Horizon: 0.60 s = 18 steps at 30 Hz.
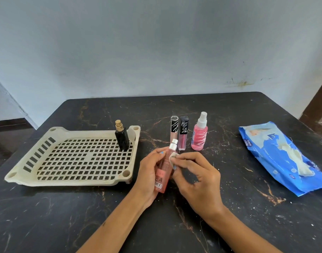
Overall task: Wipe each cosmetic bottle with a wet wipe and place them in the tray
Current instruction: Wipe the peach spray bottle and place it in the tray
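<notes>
**Pink bottle held over the counter, wipe pressed to its neck**

The black marbled counter [229,207] carries a beige slotted tray [47,172] at left, with a black perfume bottle [122,138] upright in its far right corner. A blue wet-wipe pack [277,152] lies at right. Behind the hands stand a pink spray bottle [199,136] and two lip-gloss tubes [183,136]. The left hand [147,178] grips a pink silver-capped bottle [163,170]; the right hand [196,178] fingers pinch a white wipe [172,157] against it.

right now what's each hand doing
Left hand: grips the peach bottle.
Right hand: pinches a wet wipe against it.
</notes>
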Tool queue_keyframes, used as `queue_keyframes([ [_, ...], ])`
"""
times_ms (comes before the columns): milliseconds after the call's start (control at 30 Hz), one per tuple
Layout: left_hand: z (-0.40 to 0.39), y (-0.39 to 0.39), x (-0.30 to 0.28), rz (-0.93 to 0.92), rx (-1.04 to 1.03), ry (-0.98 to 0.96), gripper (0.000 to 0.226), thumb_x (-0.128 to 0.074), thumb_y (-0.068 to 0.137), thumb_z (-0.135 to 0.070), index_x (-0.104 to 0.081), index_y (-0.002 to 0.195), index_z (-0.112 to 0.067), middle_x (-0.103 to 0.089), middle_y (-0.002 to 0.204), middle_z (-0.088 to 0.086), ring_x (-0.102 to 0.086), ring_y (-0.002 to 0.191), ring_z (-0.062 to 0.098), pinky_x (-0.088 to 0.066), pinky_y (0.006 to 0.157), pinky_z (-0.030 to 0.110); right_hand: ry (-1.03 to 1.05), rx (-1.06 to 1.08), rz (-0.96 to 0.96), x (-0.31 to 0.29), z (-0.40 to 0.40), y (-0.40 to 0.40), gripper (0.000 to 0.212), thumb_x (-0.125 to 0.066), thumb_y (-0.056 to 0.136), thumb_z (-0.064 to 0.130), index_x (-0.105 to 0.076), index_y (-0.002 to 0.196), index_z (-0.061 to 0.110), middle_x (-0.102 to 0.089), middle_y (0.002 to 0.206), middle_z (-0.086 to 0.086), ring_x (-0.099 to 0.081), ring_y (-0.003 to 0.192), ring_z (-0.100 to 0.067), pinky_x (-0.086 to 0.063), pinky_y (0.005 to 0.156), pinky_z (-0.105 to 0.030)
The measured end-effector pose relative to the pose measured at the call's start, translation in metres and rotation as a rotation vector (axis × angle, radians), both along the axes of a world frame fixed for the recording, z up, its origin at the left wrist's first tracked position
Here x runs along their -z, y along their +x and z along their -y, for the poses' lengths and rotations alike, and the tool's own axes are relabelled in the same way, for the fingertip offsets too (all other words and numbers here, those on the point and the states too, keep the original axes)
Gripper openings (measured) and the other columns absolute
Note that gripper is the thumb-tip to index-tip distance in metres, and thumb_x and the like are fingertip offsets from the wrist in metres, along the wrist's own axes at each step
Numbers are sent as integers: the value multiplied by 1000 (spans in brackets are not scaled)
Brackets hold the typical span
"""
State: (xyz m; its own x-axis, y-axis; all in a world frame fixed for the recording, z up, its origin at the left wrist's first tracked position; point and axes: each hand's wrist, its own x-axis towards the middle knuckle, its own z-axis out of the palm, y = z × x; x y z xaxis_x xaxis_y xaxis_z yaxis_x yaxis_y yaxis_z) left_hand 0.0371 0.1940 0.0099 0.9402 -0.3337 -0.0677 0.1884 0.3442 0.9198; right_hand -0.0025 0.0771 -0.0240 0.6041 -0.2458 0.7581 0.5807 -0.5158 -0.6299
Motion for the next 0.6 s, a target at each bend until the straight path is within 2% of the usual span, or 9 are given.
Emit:
queue_keyframes([
  [100,-2,0,-2,24,64,51,19,-53,81,-22,-71,85,-16,-65,74,5,-59,64,13,-48,54,24,-1,44,9,-2,2,2,19,-67,85,5,-74,102,3,-65,101,0,-63,97,-1,-50,87,-11],
  [233,-2,-2,-2,63,103,163,23,-49,84,-21,-67,95,-12,-65,70,6,-57,56,15,-46,48,24,55,95,-13,-4,8,5,29,-64,83,-1,-69,111,6,-62,106,4,-60,102,4,-48,87,-9],
  [467,0,-3,1,83,31,87,20,-46,86,-21,-66,87,-20,-64,79,4,-58,70,11,-46,63,26,51,29,-26,0,6,3,17,-71,80,3,-76,97,5,-68,98,1,-66,90,0,-54,78,-13],
  [600,0,0,-1,-13,-51,-5,20,-41,91,-17,-60,89,-12,-61,74,9,-55,64,15,-46,62,27,-29,-119,-20,1,-6,-7,15,-67,77,8,-78,86,6,-70,91,-1,-67,86,-2,-53,79,-13],
])
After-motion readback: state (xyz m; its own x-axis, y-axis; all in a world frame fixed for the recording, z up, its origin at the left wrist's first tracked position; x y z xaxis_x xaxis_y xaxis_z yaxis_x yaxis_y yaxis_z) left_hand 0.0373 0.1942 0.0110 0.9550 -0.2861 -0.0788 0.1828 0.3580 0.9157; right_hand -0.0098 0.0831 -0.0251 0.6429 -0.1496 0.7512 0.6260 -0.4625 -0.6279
